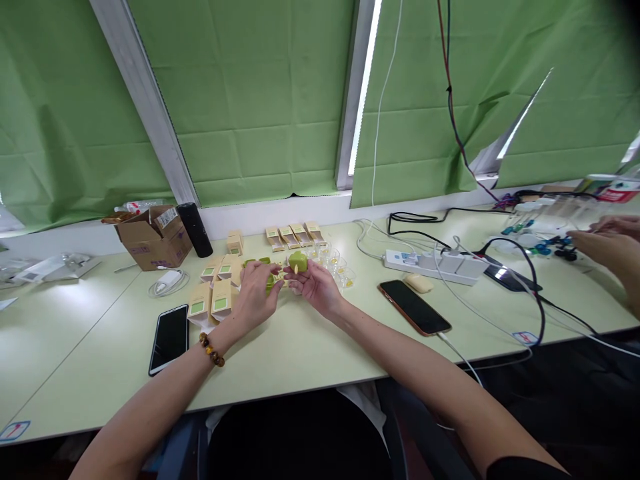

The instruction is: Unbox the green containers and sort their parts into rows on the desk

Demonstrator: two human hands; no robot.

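Note:
In the head view my right hand [320, 288] is closed around a small rounded green case [299, 261], held up just above the table. To its left, my left hand [254, 293] reaches over more green pieces [270, 281] on the table. Its fingers are bent toward the thumb, and whatever is between them is too small to make out. Small clear cups [343, 272] with yellow bits inside stand just beyond my right hand. Several small tan cartons with green labels [223, 298] stand beside my left wrist, and another row of cartons [295, 235] is farther back.
A phone [169, 339] lies left of my left forearm, another phone [415, 307] right of my right forearm. A white power strip [435, 265] and loose cables lie to the right. A cardboard box [154, 239] and black cylinder [195, 230] stand back left. Another person's hand [610, 247] is at far right.

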